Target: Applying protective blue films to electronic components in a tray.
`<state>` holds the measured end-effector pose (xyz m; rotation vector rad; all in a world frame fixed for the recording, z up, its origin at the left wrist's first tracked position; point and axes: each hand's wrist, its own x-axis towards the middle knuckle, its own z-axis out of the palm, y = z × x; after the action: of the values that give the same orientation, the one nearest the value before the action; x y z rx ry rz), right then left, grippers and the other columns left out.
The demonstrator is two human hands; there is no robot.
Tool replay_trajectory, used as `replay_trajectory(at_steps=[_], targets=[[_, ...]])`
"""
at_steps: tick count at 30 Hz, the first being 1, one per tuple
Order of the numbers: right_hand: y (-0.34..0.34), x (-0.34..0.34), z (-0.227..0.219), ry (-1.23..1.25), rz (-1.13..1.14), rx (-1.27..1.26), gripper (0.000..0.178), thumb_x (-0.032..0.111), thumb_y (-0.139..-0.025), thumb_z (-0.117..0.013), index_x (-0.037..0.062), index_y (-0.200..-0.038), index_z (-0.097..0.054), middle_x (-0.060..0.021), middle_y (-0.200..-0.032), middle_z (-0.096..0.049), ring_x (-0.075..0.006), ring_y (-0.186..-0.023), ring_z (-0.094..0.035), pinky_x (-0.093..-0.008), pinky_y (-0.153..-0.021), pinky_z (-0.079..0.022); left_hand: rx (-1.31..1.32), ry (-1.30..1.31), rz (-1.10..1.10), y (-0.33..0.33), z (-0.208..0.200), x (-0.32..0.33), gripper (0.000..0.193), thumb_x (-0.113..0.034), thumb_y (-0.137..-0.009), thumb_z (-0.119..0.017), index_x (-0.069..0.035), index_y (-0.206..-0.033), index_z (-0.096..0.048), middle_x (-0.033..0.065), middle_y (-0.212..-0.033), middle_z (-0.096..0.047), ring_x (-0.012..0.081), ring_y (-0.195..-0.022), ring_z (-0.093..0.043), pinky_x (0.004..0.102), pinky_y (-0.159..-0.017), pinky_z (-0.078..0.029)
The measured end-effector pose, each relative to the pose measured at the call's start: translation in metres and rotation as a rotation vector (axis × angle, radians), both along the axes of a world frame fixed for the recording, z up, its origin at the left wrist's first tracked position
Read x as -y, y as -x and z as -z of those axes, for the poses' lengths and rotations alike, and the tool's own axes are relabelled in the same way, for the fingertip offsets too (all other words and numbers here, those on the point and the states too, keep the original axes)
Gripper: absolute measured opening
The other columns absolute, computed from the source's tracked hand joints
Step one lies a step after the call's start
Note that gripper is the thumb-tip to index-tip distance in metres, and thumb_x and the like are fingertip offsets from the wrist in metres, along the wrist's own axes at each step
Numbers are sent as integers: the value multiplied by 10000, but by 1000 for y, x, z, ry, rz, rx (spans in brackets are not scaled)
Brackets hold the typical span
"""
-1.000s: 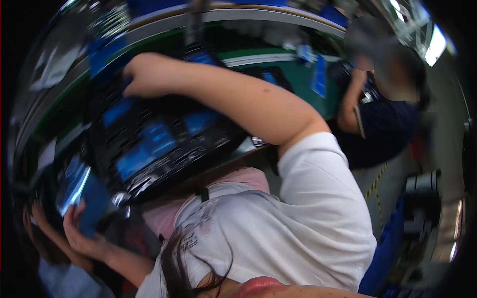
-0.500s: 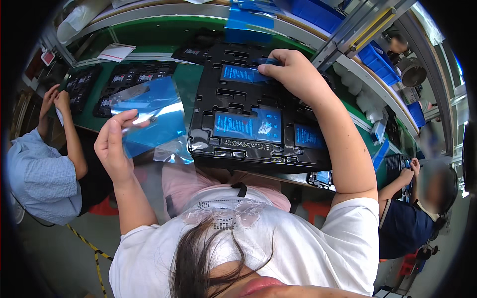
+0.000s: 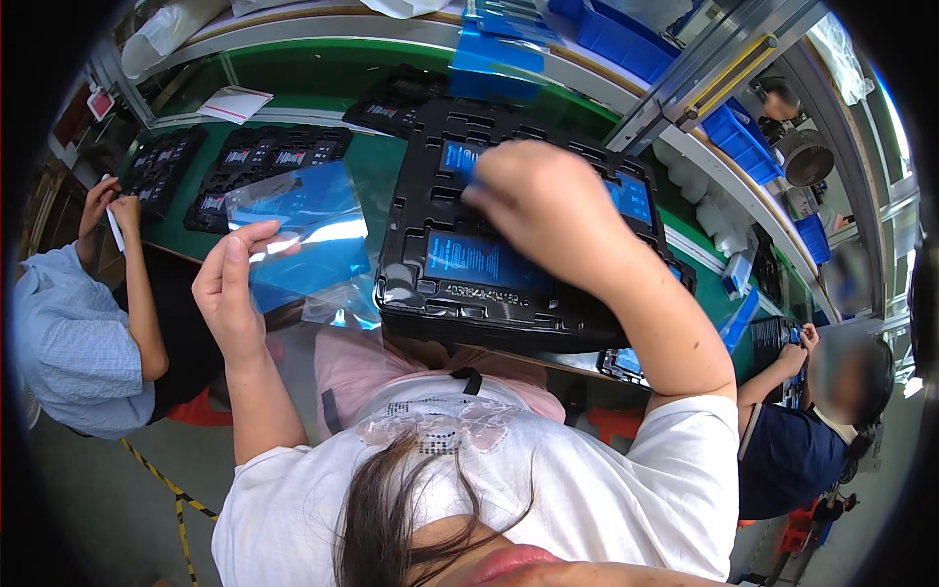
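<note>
Pinching blue film [image 3: 318, 230]: left hand [image 3: 232, 289]
Right hand [image 3: 538, 196] blurred over black tray [image 3: 419, 201] at film's three o'clock; grip cannot be told.

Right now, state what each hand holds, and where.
Left hand: blue film, by its left edge. Right hand, over the black tray: blurred, cannot tell.

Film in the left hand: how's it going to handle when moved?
The film is probably light: the left hand holds it by one side with only its fingers. Likely thin and bendable, since it looks sheer and sheetlike. Possibly slippery, judging by the bright glare on its glossy surface.
</note>
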<state>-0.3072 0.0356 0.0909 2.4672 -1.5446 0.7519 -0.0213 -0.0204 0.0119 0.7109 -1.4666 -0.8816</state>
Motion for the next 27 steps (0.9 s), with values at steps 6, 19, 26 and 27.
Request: replay_trajectory(at_steps=[6, 19, 26, 27], targets=[[-20, -19, -8, 28, -245, -5, 159, 73, -713, -684, 38, -760, -536, -98, -677, -492, -301, -653, -528, -389, -567, -442, 56, -13, -31, 1, 1, -1, 390, -264, -957, -420, 65, -964, -631, 126, -901, -658, 192, -777, -653, 258, -724, -423], [29, 14, -18, -370, 505, 747, 224, 225, -807, -655, 7, -764, -623, -24, -612, -560, -88, -561, -487, -239, -552, -390, 21, -40, -33, -2, 3, -3, 387, -263, -950, -427, 68, -964, -628, 133, -884, -654, 197, -782, -650, 271, -739, -423], [29, 16, -18, -588, 561, 653, 205, 224, -798, -668, 22, -787, -633, -15, -624, -559, -83, -579, -492, -232, -587, -398, 27, -37, -17, -6, 6, -3, 392, -262, -953, -427, 79, -962, -620, 144, -898, -648, 214, -782, -652, 289, -758, -451], [29, 16, -19, -589, 566, 664, 206, 225, -796, -670, 23, -790, -633, -14, -625, -559, -82, -579, -491, -231, -592, -398, 13, -37, -14, -6, 7, -2, 392, -262, -953, -427, 79, -964, -619, 144, -903, -647, 216, -782, -652, 286, -756, -451]])
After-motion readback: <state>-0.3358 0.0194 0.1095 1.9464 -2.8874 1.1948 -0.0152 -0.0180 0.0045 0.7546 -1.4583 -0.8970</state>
